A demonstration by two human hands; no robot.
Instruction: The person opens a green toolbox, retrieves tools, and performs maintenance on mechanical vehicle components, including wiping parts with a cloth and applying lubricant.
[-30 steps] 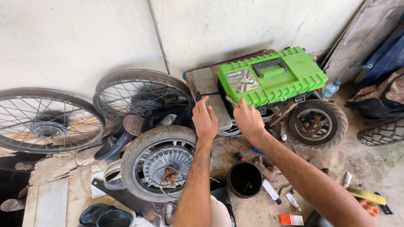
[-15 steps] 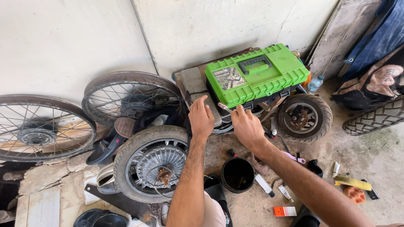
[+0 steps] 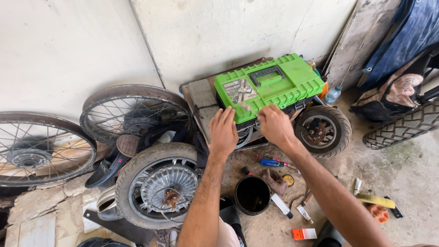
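hands meet at the near edge of a green toolbox (image 3: 270,84) that sits against the far wall, propped on a board and on parts beneath it, with a small tyred wheel (image 3: 322,130) just to its right. left hand (image 3: 223,130) lies flat with fingers spread on the near left corner of the lid, released, gripping nothing. right hand (image 3: 274,124) rests on the near front edge, fingers curled down over the black base by the latches; whether it pinches a latch i cannot tell.

toolbox looks like stiff moulded plastic, with a hard ribbed lid, not slippery, and likely heavy if full. the safest hold seems to be the dark carry handle (image 3: 266,73) recessed in the lid's middle, or both short ends at once. its long axis runs left to right, skewed so the right end lies farther off; the lid faces up and the latch side faces near.

on the floor nearer the person stand a black pot (image 3: 252,195), a blue-handled screwdriver (image 3: 270,162), and a big tyred wheel (image 3: 157,185) to the left, with two spoked rims beyond it.
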